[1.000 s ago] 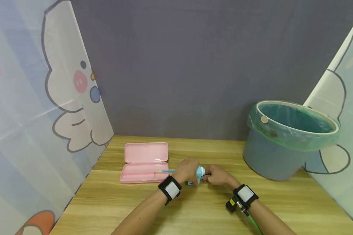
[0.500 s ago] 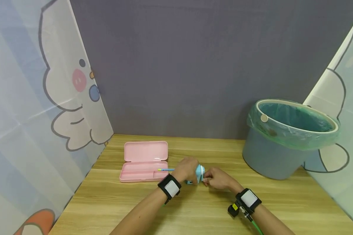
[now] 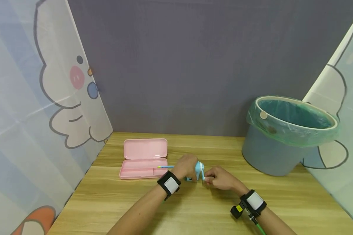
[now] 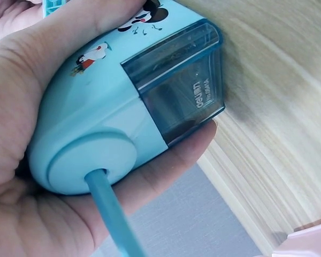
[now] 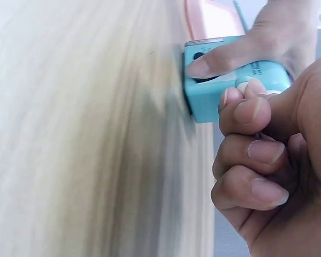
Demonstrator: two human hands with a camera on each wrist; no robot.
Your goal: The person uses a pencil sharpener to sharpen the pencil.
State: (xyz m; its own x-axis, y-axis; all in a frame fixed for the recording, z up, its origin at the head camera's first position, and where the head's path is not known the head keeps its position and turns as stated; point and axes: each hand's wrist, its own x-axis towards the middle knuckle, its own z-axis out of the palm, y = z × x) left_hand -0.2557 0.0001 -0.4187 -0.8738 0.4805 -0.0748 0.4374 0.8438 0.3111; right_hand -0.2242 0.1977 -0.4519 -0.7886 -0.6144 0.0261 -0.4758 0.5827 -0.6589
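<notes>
My left hand (image 3: 186, 167) grips a light blue hand-crank pencil sharpener (image 4: 96, 115) on the wooden table, thumb on one side and fingers on the other. In the left wrist view, a blue pencil (image 4: 115, 217) sticks out of the round hole in its end, and a see-through shavings drawer (image 4: 184, 80) faces the table. Fingertips of my right hand (image 3: 221, 179) pinch the white knob (image 5: 242, 87) of the crank (image 3: 203, 173). The crank arm hangs downward in the head view. The pencil's tip is hidden inside the sharpener.
An open pink pencil case (image 3: 145, 148) lies left of the sharpener, and the pencil's end overlaps it in the head view. At the right stands a grey-blue bucket (image 3: 266, 155) lined with a green plastic bag. A grey backdrop (image 3: 176, 65) rises behind the table (image 3: 188, 215).
My right hand has turned the crank so its arm points down, the wrist moving slightly right and lower. My left hand keeps hold of the sharpener, and the pencil stays in it.
</notes>
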